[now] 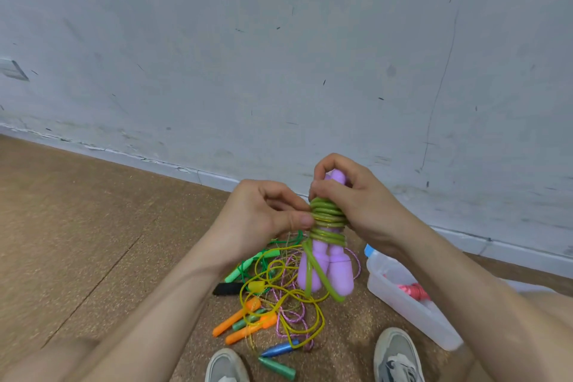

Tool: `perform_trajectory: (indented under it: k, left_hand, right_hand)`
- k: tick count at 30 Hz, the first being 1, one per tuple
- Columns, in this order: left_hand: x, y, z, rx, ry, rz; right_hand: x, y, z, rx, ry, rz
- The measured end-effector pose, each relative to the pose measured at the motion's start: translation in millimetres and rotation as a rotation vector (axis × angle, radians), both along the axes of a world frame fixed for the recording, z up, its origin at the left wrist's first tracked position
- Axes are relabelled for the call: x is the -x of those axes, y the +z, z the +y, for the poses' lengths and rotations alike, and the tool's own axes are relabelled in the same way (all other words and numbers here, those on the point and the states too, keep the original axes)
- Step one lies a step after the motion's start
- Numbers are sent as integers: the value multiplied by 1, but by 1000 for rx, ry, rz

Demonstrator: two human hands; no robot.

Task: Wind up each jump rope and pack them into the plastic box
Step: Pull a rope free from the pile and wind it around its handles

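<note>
I see the jump rope [322, 267] held upright above the floor [93, 242], its two purple handles side by side and its green cord [327, 214] coiled tightly round their middle. My left hand [263, 214] pinches the coil's left side. My right hand [356, 198] has its fingers [322, 187] curled round the handle tops. The plastic box [403, 304] lies on the floor, lower right.

A scuffed grey wall [279, 56] is meeting a brown cork floor [77, 242], where grey sneakers [397, 350] are standing.

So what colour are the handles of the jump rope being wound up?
Light purple handles, wrapped in green cord; seen best in the head view.
</note>
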State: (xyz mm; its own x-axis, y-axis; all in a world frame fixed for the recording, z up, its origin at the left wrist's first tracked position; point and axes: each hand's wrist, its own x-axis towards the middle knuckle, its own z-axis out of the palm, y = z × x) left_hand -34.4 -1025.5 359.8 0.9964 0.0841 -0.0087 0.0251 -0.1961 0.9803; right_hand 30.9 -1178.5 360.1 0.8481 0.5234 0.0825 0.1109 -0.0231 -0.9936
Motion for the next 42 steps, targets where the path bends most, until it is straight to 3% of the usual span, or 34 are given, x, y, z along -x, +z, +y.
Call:
perform_trajectory:
  k: [4, 8, 15, 17, 19, 21, 23, 24, 28, 32, 33, 38, 42]
  left_hand:
    - [-4, -10, -3, 170, -1, 21]
    - [-6, -18, -7, 289, -138, 107]
    - [-3, -27, -16, 592, -292, 145]
    - [0, -25, -19, 601, -321, 145]
    - [-1, -19, -17, 451, -211, 134]
    - [-2, -13, -12, -2, 42, 64]
    - [2, -12, -16, -610, 260, -34]
    - [5, -10, -22, -780, 308, -64]
    - [5, -10, -30, -819, 263, -78]
    - [1, -2, 1, -411, 62, -28]
    - [2, 2, 5, -403, -10, -21]
    - [8, 8, 12, -961, -232, -198]
    - [12, 8, 18, -1152, -333, -360]
  right_hand:
    - [1, 6, 1, -164, 58, 104]
    - [3, 9, -2, -280, 123, 180]
    - [6, 11, -7, -424, 219, 230]
    - [5, 11, -7, -369, 189, 172]
    - [-1, 13, -12, -78, 69, -74]
    - [-7, 13, -17, 222, -46, -199]
    - [0, 6, -11, 229, -54, -20]
    - [7, 0, -5, 212, -64, 42]
    - [11, -9, 4, 248, -116, -26]
    - [-1, 5, -12, 179, 15, 68]
    - [-1, 7, -13, 183, 44, 67]
    - [-3, 4, -10, 247, 96, 72]
    - [-4, 8, -13, 241, 172, 55]
